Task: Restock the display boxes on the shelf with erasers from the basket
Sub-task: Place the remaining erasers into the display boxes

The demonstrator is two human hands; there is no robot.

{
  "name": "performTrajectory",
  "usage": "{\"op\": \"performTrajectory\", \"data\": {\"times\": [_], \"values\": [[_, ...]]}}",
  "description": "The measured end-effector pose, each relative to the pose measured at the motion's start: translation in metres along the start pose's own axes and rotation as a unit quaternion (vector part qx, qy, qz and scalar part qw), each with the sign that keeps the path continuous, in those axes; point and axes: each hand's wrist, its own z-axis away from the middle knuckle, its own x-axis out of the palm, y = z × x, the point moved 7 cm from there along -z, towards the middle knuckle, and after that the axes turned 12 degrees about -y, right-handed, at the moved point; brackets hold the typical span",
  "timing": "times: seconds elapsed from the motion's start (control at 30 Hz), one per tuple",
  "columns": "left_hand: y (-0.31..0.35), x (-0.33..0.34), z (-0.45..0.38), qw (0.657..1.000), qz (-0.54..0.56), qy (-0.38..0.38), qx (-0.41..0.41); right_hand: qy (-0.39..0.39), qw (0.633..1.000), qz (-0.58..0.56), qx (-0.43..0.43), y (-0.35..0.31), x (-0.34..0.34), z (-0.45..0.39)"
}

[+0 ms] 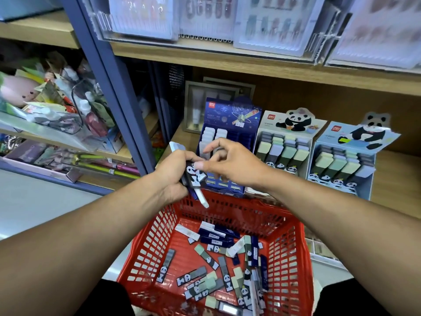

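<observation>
Over the basket: our left hand point(175, 172) grips a bundle of erasers point(193, 176), some ends sticking out above and below the fist.
Right hand: our right hand point(227, 165) pinches at the top eraser of that bundle, fingers curled.
Risk: we judge the loose bundle could slip as one eraser is pulled free, dropping pieces back into the red basket point(289, 254).
Second risk: panda-sleeved erasers could land in the blue display box point(230, 142), not the panda display boxes point(284, 144).
Stock: many erasers lie in the basket below both hands.
</observation>
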Motion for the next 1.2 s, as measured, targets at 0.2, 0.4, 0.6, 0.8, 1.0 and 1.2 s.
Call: {"op": "performTrajectory", "data": {"times": [0.2, 0.4, 0.6, 0.8, 1.0, 1.2], "values": [[-0.004, 0.015, -0.003, 0.999, 0.038, -0.011, 0.0, -0.023, 0.993, -0.104, 0.051, 0.005, 0.015, 0.026], [0.001, 0.029, 0.001, 0.992, 0.111, -0.047, 0.045, -0.048, 0.962, -0.244, 0.11, 0.018, 0.025, 0.047], [0.002, 0.041, 0.006, 0.982, 0.162, -0.074, 0.055, -0.078, 0.926, -0.329, 0.167, 0.023, 0.021, 0.058], [0.012, 0.048, 0.007, 0.972, 0.201, -0.081, 0.085, -0.115, 0.885, -0.406, 0.197, 0.023, 0.015, 0.067], [0.03, 0.027, 0.007, 0.972, 0.209, -0.034, 0.097, -0.147, 0.906, -0.32, 0.236, 0.036, 0.004, 0.077], [0.024, 0.002, 0.0, 0.993, 0.096, 0.037, 0.055, -0.055, 0.936, -0.294, 0.186, 0.045, -0.014, 0.069]]}}
